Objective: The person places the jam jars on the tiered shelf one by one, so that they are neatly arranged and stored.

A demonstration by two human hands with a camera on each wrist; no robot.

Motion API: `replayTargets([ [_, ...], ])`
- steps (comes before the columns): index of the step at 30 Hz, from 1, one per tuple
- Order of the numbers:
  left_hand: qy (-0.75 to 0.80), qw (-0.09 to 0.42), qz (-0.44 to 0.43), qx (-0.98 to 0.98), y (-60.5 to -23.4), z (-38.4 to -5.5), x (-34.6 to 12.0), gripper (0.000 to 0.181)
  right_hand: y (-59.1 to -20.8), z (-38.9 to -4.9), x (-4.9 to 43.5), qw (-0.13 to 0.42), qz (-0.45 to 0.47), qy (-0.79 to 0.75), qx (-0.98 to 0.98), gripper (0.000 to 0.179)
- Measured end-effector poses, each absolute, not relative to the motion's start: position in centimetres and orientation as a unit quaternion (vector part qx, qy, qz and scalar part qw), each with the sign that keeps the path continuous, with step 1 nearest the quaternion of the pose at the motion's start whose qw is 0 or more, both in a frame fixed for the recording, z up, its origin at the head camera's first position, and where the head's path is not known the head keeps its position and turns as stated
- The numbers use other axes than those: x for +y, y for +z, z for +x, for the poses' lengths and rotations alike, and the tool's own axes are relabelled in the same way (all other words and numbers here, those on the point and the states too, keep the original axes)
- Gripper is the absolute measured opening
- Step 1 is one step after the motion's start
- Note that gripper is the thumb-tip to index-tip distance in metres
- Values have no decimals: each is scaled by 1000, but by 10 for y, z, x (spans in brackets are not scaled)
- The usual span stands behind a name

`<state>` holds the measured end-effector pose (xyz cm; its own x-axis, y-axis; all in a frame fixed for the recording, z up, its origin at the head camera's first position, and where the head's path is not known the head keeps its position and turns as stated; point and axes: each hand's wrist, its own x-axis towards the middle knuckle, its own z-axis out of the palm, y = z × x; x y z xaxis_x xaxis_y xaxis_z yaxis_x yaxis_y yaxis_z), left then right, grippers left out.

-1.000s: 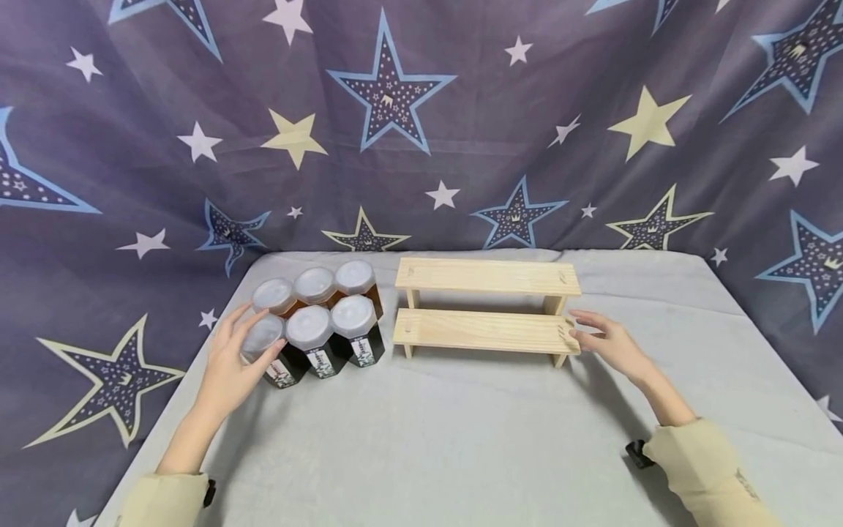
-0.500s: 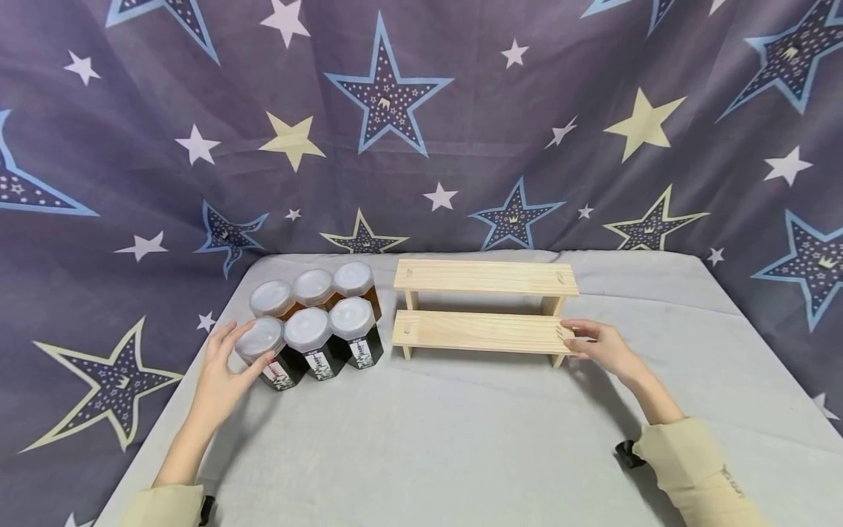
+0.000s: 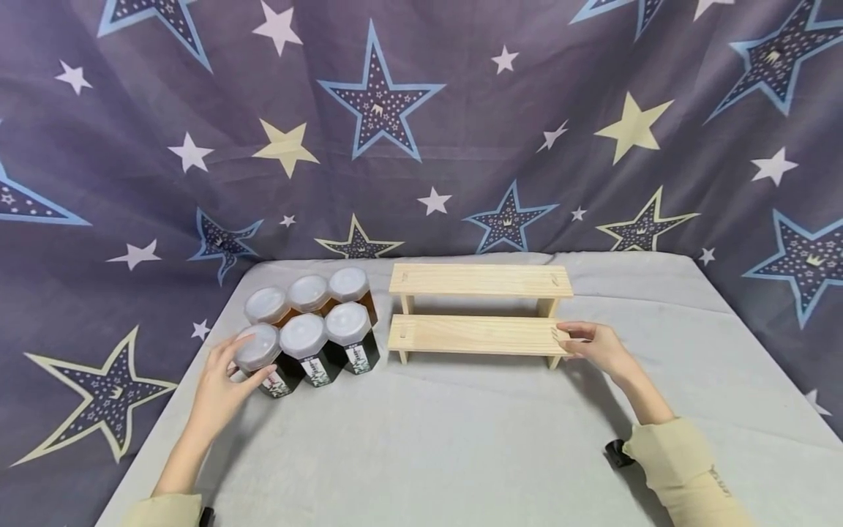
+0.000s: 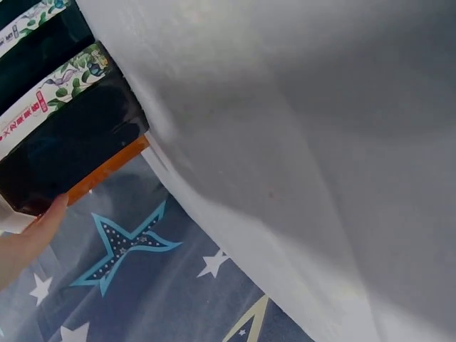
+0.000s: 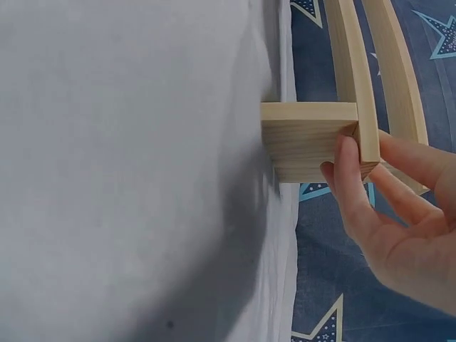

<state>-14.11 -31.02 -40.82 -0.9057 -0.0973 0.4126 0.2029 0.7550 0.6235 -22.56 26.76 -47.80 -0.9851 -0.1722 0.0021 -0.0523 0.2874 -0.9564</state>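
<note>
In the head view my left hand [image 3: 216,391] is at the front-left jar [image 3: 258,347], thumb across its front and fingers at its left side. This dark hexagonal jar has a frosted lid and stands upright at the end of its row. The left wrist view shows its floral label [image 4: 60,96] and a fingertip [image 4: 51,217] at the lid end. My right hand [image 3: 602,353] pinches the right end of the lower board of a two-step wooden display rack [image 3: 474,334]. Seen from the right wrist, thumb and fingers [image 5: 347,167] close around the board's end above its leg.
Two more dark jars [image 3: 304,336] stand to the right of the held one. Behind them is a row of amber jars [image 3: 309,293] with the same lids. The rack's upper board [image 3: 481,279] sits farther back, near the star-patterned curtain [image 3: 461,132] beyond the grey cloth [image 3: 448,439].
My left hand has lowered from over the front-left jar's lid to its side and front. My right hand has moved left onto the rack's end and taken hold there. The head view has shifted slightly.
</note>
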Motion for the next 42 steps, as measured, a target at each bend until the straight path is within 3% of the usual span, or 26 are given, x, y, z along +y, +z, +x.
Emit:
replayTargets([
  [6, -330, 225, -19, -917, -410, -144, -307, 62, -485, -230, 269, 56, -47, -590, 804, 91],
  [10, -329, 233, -10, -915, -411, -146, -306, 62, -488, -234, 270, 60, -47, -594, 800, 99],
  [23, -319, 237, 22, -917, -410, -146, -301, 61, -491, -231, 269, 52, -50, -597, 799, 94],
  [30, -312, 255, 34, -915, -411, -148, -301, 60, -453, -209, 250, 47, -57, -572, 817, 51],
  [33, -315, 264, 38, -911, -411, -149, -301, 59, -442, -204, 245, 49, -61, -564, 822, 43],
  [37, -322, 277, 44, -904, -413, -150, -301, 58, -462, -214, 255, 53, -63, -570, 818, 65],
  [40, -321, 289, 48, -901, -413, -149, -301, 58, -469, -218, 259, 52, -63, -579, 811, 71],
  [42, -317, 297, 48, -899, -411, -148, -300, 58, -458, -211, 254, 45, -70, -574, 814, 57],
])
